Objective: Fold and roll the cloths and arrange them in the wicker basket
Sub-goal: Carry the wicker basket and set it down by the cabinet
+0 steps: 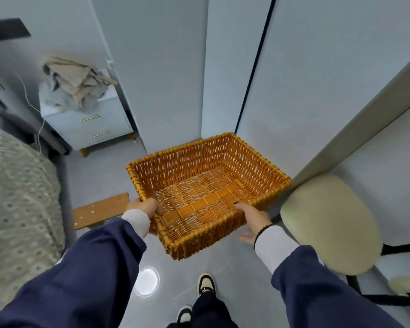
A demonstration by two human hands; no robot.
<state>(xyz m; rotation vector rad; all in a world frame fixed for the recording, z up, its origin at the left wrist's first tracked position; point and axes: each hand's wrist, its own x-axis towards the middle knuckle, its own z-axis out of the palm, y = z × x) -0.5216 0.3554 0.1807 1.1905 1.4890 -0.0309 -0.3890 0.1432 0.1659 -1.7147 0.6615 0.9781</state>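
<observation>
I see the left hand (144, 207) and right hand (253, 217) gripping the orange rectangular wicker basket (206, 185) mid-frame; crumpled beige cloths (78, 84) upper left.

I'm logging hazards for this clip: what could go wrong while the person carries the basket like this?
1. The wicker basket is held only at its near rim by the left hand and right hand; its far end could tip down.
2. The cream chair sits close beside the basket and could snag it.
3. The cloths lie heaped on the small cabinet and might slide off.
</observation>
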